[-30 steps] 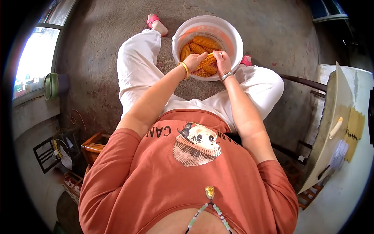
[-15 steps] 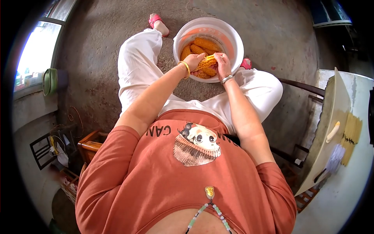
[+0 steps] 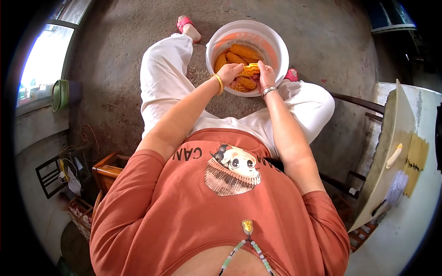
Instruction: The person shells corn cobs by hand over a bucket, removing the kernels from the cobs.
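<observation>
A white bucket (image 3: 279, 40) stands on the floor between my knees, with several orange-yellow corn cobs (image 3: 244, 51) inside and loose kernels near its bottom edge. Over it, both hands hold one corn cob (image 3: 250, 70). My left hand (image 3: 229, 73), with a yellow bangle at the wrist, grips the cob's left end. The right end is in my right hand (image 3: 266, 76), which wears a silver band; its thumb and fingers are closed on the cob.
A wooden stool (image 3: 109, 172) is at the lower left, near a basket (image 3: 82, 216). A green container (image 3: 60, 95) sits by the window. On the right stands a table (image 3: 391, 156) with a pale object on it. My legs flank the bucket.
My right hand has shifted slightly over the cob, its fingers now more upright. The cob has turned a little between my hands. The view has moved slightly.
</observation>
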Tool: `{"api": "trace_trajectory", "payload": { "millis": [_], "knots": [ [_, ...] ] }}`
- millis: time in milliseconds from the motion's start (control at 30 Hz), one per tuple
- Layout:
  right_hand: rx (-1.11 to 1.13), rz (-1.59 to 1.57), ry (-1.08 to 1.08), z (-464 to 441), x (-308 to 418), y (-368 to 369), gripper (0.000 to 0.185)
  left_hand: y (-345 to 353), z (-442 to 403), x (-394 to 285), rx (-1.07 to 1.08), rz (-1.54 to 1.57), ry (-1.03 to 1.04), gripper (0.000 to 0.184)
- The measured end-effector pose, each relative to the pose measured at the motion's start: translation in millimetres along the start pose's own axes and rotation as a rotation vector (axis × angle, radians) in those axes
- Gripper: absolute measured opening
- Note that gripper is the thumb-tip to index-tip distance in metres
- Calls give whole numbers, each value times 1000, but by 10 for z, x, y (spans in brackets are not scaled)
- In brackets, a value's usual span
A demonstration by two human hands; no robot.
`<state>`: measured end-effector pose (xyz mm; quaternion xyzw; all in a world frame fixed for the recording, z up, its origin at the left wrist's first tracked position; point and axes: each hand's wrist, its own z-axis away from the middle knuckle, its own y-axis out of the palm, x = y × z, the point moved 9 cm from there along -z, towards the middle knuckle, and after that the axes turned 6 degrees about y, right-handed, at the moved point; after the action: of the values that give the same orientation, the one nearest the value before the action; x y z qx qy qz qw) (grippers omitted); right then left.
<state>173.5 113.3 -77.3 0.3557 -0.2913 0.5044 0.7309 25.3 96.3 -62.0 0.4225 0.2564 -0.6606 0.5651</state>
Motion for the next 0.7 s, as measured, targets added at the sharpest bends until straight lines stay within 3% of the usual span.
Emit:
{"api": "trace_trajectory", "payload": {
  "millis": [133,233,433,533,633,700],
  "knots": [
    [19,21,-61,-21,-5,26,30,-94,-101,57,-144,-46,64,40],
    [17,18,-67,-38,-24,9,30,-173,-116,-1,-237,-278,146,44],
    [12,-25,-48,4,9,16,31,-112,-60,107,-203,41,-70,45],
    [31,-26,-25,-9,8,-1,32,-40,88,-83,-87,-93,66,45],
    [33,-15,-30,-39,9,-11,32,-2,1,-104,-59,-245,329,42],
    [23,-17,-37,-49,1,-11,32,-45,-57,-21,-90,-246,298,41]
  ]
}}
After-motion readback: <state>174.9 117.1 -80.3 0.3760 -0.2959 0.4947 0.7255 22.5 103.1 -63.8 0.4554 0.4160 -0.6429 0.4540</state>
